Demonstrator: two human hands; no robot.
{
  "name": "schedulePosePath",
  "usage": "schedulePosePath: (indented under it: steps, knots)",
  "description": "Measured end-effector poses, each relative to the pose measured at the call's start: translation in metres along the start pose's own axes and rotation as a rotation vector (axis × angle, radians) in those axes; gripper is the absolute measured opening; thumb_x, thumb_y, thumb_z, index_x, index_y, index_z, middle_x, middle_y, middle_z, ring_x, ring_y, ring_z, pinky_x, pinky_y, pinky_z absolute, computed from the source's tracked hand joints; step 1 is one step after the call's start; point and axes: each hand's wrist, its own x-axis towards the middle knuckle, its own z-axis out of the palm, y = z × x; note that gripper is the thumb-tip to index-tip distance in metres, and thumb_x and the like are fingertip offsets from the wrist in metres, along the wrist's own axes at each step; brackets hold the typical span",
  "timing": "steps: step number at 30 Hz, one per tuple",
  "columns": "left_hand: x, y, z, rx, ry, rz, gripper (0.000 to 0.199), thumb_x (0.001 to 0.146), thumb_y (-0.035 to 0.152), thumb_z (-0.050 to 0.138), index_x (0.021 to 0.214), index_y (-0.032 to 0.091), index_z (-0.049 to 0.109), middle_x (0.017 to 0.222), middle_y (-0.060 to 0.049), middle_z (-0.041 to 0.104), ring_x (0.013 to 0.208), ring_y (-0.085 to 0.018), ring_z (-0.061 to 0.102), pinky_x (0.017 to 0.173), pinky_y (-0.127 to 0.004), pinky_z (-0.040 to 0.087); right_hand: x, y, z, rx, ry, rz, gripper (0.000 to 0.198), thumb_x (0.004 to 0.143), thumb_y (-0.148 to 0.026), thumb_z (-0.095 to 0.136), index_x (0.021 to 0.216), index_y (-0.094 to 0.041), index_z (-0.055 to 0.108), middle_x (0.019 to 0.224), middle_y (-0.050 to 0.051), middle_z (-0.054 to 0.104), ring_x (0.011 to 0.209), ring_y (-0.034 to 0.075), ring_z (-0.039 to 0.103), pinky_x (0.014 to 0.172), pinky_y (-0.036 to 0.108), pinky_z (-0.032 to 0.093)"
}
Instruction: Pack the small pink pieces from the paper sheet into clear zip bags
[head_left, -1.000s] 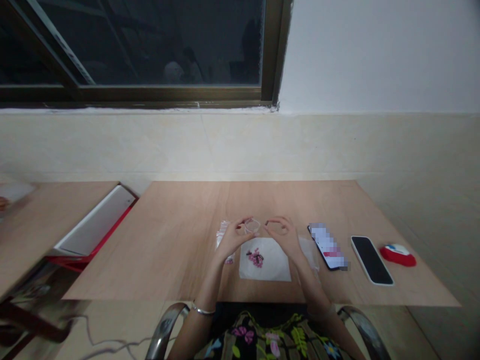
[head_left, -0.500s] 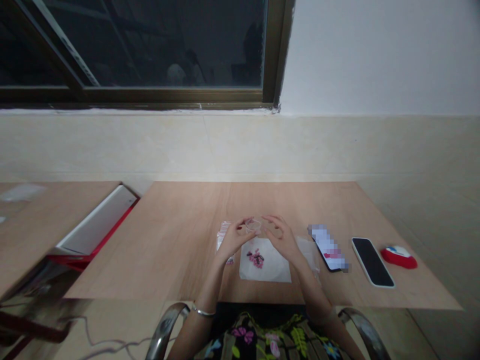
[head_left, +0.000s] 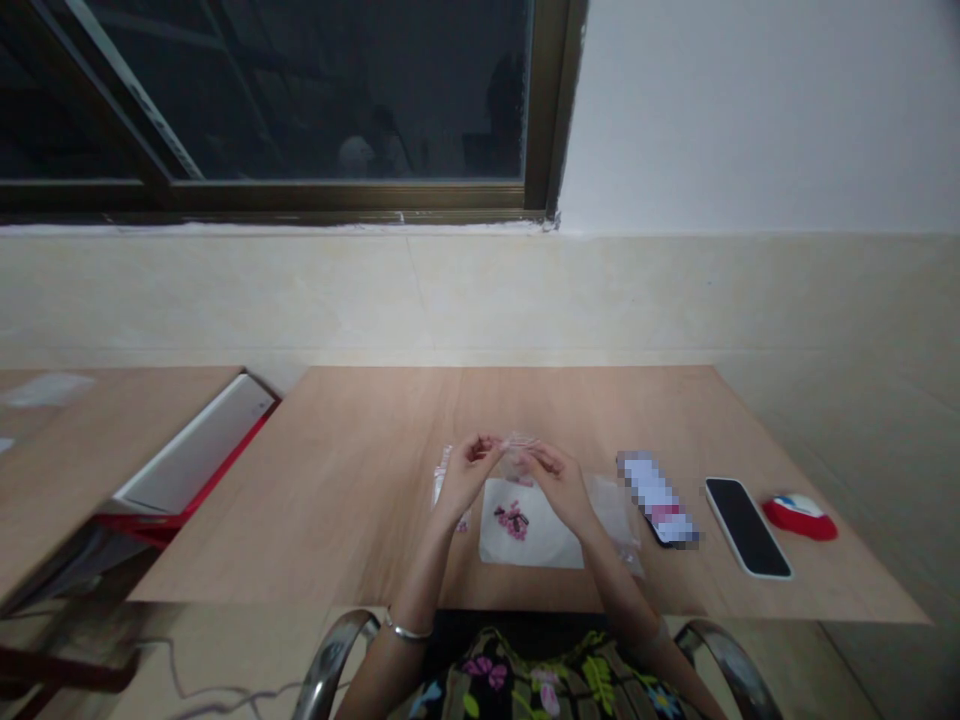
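A small clear plastic bag [head_left: 519,458] is held up between my two hands, with a little pink at its bottom. My left hand [head_left: 474,468] pinches its left upper edge. The fingers of my right hand [head_left: 555,474] are closed on its right side. Just below lies a white sheet [head_left: 540,540] with a small heap of pink and dark pieces [head_left: 511,520], too small to name exactly. Partly behind my left wrist is a stack of clear bags [head_left: 441,482]. Beside my right forearm lies more clear plastic [head_left: 616,510].
To the right lie a phone with a lit screen [head_left: 657,498], a dark-screened phone [head_left: 748,528] and a red and white object [head_left: 799,516]. A second table [head_left: 90,450] stands at left, with a white and red item [head_left: 195,445] in the gap.
My right hand has moved left and now grips the bag, whose mouth stood open before and now looks flattened. My left hand has stayed nearly in place.
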Motion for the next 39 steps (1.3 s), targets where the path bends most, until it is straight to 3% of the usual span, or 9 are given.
schedulePosePath:
  steps: [6,10,14,23,29,34,39]
  knots:
    - [0.0,0.004,-0.004,-0.026,-0.014,-0.024,0.025,0.073,0.04,0.062,0.078,0.016,0.063,0.081,-0.004,0.065,0.08,-0.017,0.059,0.078,-0.028,0.045,0.001,-0.006,-0.005,0.032,0.111,0.032,0.032,0.074,-0.047,0.06,0.089,-0.019,0.063,0.082,0.005,0.068,0.06,0.016,0.063,0.05,0.026,0.049]
    - [-0.003,0.007,-0.003,0.015,0.017,-0.03,0.025,0.072,0.041,0.062,0.077,0.016,0.064,0.081,-0.005,0.067,0.08,-0.018,0.061,0.078,-0.03,0.046,0.001,-0.004,-0.006,0.066,0.195,0.027,0.032,0.074,-0.048,0.059,0.086,-0.018,0.062,0.082,0.004,0.066,0.055,0.015,0.061,0.043,0.023,0.045]
    - [-0.005,0.008,-0.005,0.062,0.016,-0.027,0.026,0.073,0.041,0.061,0.079,0.016,0.066,0.083,-0.006,0.069,0.082,-0.019,0.061,0.078,-0.03,0.046,0.002,-0.004,-0.007,0.107,0.189,0.028,0.028,0.073,-0.045,0.062,0.085,-0.019,0.061,0.088,0.004,0.066,0.057,0.014,0.061,0.044,0.023,0.044]
    - [-0.008,0.012,-0.002,0.142,0.082,0.012,0.026,0.075,0.041,0.06,0.079,0.016,0.066,0.079,-0.005,0.068,0.077,-0.018,0.061,0.072,-0.027,0.046,0.003,0.0,-0.006,0.033,0.243,-0.022,0.025,0.076,-0.042,0.059,0.082,-0.017,0.061,0.073,0.004,0.064,0.064,0.014,0.058,0.052,0.022,0.042]
    - [-0.007,0.007,-0.004,0.124,0.052,-0.001,0.027,0.076,0.04,0.059,0.082,0.016,0.067,0.084,-0.005,0.069,0.082,-0.019,0.061,0.077,-0.029,0.045,0.003,0.001,-0.006,0.044,0.251,0.015,0.027,0.074,-0.042,0.061,0.082,-0.016,0.064,0.07,0.003,0.064,0.062,0.014,0.056,0.051,0.022,0.042]
    - [-0.009,0.008,0.0,0.127,0.037,0.009,0.027,0.076,0.04,0.059,0.082,0.015,0.067,0.081,-0.005,0.068,0.079,-0.018,0.061,0.075,-0.029,0.046,0.001,0.0,0.004,0.059,0.194,0.051,0.026,0.07,-0.04,0.064,0.08,-0.016,0.067,0.068,0.003,0.064,0.061,0.014,0.056,0.053,0.023,0.044]
    - [-0.013,0.014,0.004,0.171,0.1,0.068,0.021,0.076,0.035,0.059,0.079,0.016,0.067,0.081,-0.004,0.068,0.081,-0.016,0.061,0.076,-0.027,0.045,-0.002,-0.008,0.016,0.057,0.191,0.003,0.022,0.072,-0.038,0.063,0.077,-0.017,0.068,0.071,0.003,0.066,0.067,0.015,0.058,0.065,0.027,0.048]
